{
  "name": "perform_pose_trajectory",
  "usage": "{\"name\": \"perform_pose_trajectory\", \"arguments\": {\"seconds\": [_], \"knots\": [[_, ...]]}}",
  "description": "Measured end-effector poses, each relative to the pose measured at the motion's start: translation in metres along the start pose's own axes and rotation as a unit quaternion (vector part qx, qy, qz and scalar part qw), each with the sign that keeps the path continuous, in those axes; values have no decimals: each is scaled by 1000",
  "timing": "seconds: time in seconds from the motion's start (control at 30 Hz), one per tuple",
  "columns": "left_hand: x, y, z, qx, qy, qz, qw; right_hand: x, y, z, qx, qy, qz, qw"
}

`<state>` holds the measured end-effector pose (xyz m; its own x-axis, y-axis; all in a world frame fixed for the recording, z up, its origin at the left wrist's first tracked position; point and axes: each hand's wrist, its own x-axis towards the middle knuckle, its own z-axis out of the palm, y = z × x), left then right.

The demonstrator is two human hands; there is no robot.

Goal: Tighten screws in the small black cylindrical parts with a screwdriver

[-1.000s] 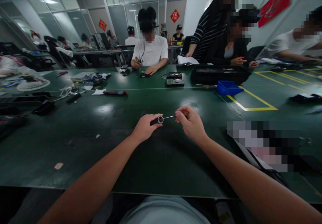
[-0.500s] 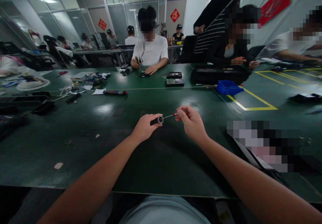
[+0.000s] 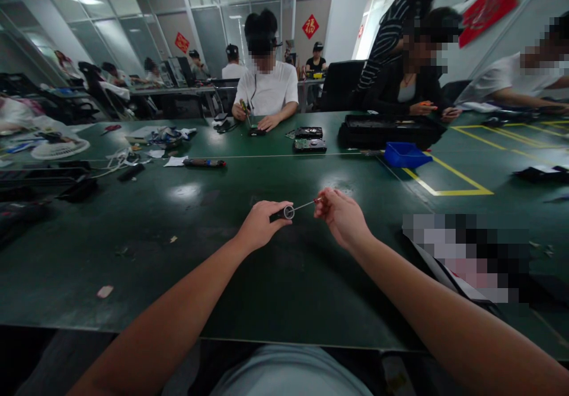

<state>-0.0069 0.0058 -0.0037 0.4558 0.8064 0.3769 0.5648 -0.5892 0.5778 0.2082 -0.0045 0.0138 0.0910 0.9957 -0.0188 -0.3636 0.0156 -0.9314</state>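
The left hand (image 3: 261, 225) is closed round a short black handle (image 3: 279, 214) with a silver collar at its tip, holding it just above the green table (image 3: 186, 265). The right hand (image 3: 343, 217) pinches the far end of a thin metal bit (image 3: 304, 206) between thumb and fingertips. The bit runs across the gap between the hands to the collar; whether it sits inside the collar or only touches it is hard to tell at this size. Both are in the middle of the table, straight ahead, with bare tabletop beneath them.

Further back, well apart from the hands, a long screwdriver (image 3: 204, 162) lies near some paper scraps. Two bare drive boards (image 3: 309, 139) sit beside a black tray (image 3: 391, 129), and a blue bin (image 3: 405, 155) rests at the corner of a yellow taped outline (image 3: 448, 178). A white fan guard (image 3: 60, 147) lies at the far left. Across the table a person in a white shirt (image 3: 267, 90) works with both hands.
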Motion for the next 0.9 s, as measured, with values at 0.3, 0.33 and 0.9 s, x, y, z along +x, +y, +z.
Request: {"name": "perform_pose_trajectory", "arguments": {"seconds": [0.3,0.33,0.9], "knots": [[-2,6,-4,11,3,-43,999,-8,-5,-1,-242,4,-185,953],[-2,7,-4,12,3,-43,999,-10,-6,0,-259,0,-195,946],[-1,3,-2,8,27,-29,999,-18,-4,3,-369,-17,-253,894]]}}
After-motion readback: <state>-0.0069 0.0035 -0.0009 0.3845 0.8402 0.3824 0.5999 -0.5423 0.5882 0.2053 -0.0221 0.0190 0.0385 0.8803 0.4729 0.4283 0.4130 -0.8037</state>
